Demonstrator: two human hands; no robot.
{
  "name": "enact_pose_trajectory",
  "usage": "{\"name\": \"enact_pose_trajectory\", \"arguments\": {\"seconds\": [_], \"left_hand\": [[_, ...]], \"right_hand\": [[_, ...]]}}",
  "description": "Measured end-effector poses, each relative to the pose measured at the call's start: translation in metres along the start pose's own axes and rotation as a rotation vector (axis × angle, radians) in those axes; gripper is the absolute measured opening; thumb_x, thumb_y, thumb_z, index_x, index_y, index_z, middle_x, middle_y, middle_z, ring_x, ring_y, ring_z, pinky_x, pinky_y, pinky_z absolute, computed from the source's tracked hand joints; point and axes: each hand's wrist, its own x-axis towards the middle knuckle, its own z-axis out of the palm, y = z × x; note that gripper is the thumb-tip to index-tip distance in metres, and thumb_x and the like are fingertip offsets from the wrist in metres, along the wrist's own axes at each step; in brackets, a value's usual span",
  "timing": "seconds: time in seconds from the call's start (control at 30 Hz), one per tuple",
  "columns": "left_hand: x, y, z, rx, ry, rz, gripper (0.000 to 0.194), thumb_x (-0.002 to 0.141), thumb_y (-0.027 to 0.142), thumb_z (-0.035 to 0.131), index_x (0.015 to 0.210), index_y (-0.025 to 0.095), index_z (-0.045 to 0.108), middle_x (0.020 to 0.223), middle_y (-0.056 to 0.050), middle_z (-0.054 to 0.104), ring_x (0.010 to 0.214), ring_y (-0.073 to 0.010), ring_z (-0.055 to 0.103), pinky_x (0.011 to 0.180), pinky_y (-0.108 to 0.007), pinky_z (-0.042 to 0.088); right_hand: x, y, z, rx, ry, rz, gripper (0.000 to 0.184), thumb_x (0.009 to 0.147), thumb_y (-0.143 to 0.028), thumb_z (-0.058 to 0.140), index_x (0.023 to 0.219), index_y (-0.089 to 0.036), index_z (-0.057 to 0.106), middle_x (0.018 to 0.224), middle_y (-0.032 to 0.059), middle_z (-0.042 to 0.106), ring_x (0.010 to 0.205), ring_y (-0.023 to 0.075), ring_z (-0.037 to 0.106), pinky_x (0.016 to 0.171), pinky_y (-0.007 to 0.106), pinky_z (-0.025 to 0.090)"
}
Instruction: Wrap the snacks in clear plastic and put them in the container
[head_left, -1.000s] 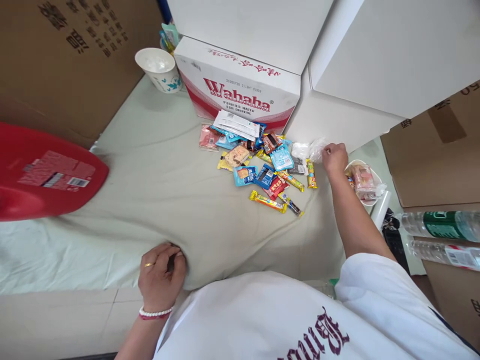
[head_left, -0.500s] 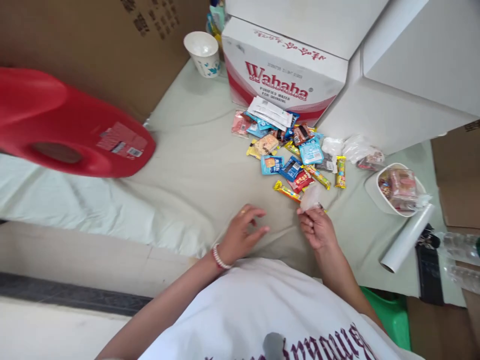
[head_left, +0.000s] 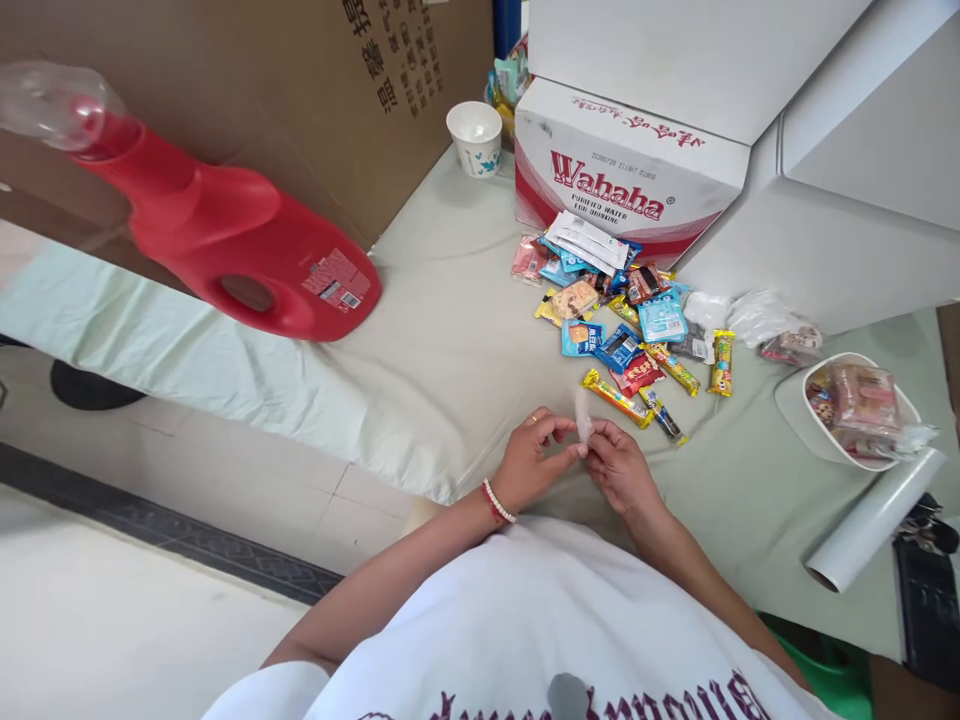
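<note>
Translucent plastic piece: was pinched by left hand and right hand, not yet opened out; far, wrapped snacks lay loose; right, tub held packets.

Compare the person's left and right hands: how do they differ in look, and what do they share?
The left hand wears a gold ring; the right hand shows none. The left wrist has a beaded bracelet; the right wrist is bare. Both hands meet at a whitish translucent piece.

Free lane on cloth btwn red jug & snack pile, w/ Wahaha box behind snacks, tub R.
</note>
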Motion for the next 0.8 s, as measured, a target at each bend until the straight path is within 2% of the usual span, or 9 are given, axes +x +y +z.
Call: {"name": "enact_pose_trajectory", "arguments": {"seconds": [0.07,0.13,0.23,0.37,0.5,0.6,0.67,0.73,0.8], "left_hand": [[0.001,-0.001,0.000,-0.009,-0.005,-0.020,0.012,0.088,0.032,0.069,0.088,0.022,0.075,0.077,-0.001,0.063,0.072,-0.0144,0.055,0.069,-0.029,0.045],[0.002,-0.002,-0.002,-0.046,-0.013,-0.052,0.017,0.091,0.032,0.064,0.084,0.021,0.074,0.075,0.000,0.061,0.070,-0.0137,0.054,0.068,-0.028,0.045],[0.002,-0.001,-0.003,-0.089,0.007,-0.070,0.017,0.089,0.036,0.066,0.084,0.021,0.072,0.078,-0.001,0.062,0.071,-0.0136,0.055,0.068,-0.027,0.045],[-0.001,0.002,0.000,-0.074,0.031,-0.056,0.021,0.078,0.039,0.079,0.085,0.021,0.071,0.078,0.000,0.059,0.071,-0.0140,0.053,0.069,-0.028,0.044],[-0.003,0.001,0.003,-0.093,0.045,-0.084,0.014,0.084,0.035,0.070,0.081,0.021,0.071,0.071,0.001,0.054,0.067,-0.0137,0.051,0.066,-0.028,0.041],[-0.001,-0.003,0.003,-0.153,0.045,-0.146,0.014,0.083,0.034,0.068,0.079,0.020,0.070,0.071,0.002,0.054,0.064,-0.0122,0.049,0.063,-0.027,0.039],[0.001,-0.004,0.002,-0.174,0.072,-0.188,0.016,0.082,0.035,0.069,0.077,0.019,0.068,0.071,0.003,0.054,0.064,-0.0115,0.048,0.063,-0.026,0.039],[0.004,-0.003,0.003,-0.183,0.075,-0.200,0.018,0.081,0.036,0.070,0.076,0.019,0.065,0.071,0.003,0.053,0.064,-0.0112,0.047,0.063,-0.026,0.038],[0.006,-0.001,0.005,-0.196,0.027,-0.174,0.019,0.081,0.036,0.070,0.075,0.019,0.064,0.071,0.003,0.052,0.065,-0.0114,0.047,0.063,-0.026,0.038]], "right_hand": [[-0.001,0.001,0.003,-0.039,-0.033,-0.006,0.036,0.066,-0.042,0.080,0.082,-0.021,0.055,0.058,-0.0083,0.055,0.040,0.0022,0.024,0.038,0.019,0.011],[-0.002,0.001,0.005,-0.087,-0.066,-0.017,0.037,0.068,-0.045,0.079,0.084,-0.021,0.056,0.061,-0.0070,0.058,0.040,0.0027,0.025,0.038,0.019,0.012],[-0.003,-0.002,0.002,-0.121,-0.035,-0.040,0.037,0.067,-0.046,0.080,0.084,-0.022,0.057,0.059,-0.0075,0.056,0.040,0.0037,0.026,0.038,0.020,0.012],[-0.002,-0.003,-0.001,-0.110,0.052,-0.099,0.034,0.067,-0.044,0.080,0.082,-0.023,0.058,0.056,-0.0076,0.054,0.040,0.0053,0.027,0.039,0.021,0.012],[-0.001,0.000,0.000,-0.161,0.007,-0.135,0.029,0.072,-0.045,0.079,0.081,-0.025,0.059,0.058,-0.0060,0.056,0.040,0.0075,0.027,0.039,0.024,0.013],[-0.002,-0.003,-0.007,-0.336,-0.006,-0.269,0.026,0.081,-0.048,0.074,0.080,-0.024,0.066,0.064,-0.0024,0.059,0.048,0.0116,0.038,0.043,0.025,0.027],[-0.004,-0.009,-0.014,-0.469,0.074,-0.448,0.023,0.084,-0.048,0.074,0.085,-0.025,0.071,0.076,0.0009,0.065,0.061,0.0155,0.048,0.054,0.028,0.040],[-0.005,-0.016,-0.018,-0.552,0.104,-0.578,0.024,0.082,-0.046,0.078,0.097,-0.027,0.075,0.092,0.0034,0.069,0.075,0.0190,0.055,0.067,0.031,0.048],[-0.006,-0.021,-0.017,-0.578,0.012,-0.597,0.028,0.079,-0.045,0.081,0.102,-0.029,0.077,0.104,0.0047,0.069,0.086,0.0212,0.059,0.075,0.032,0.050]]}}
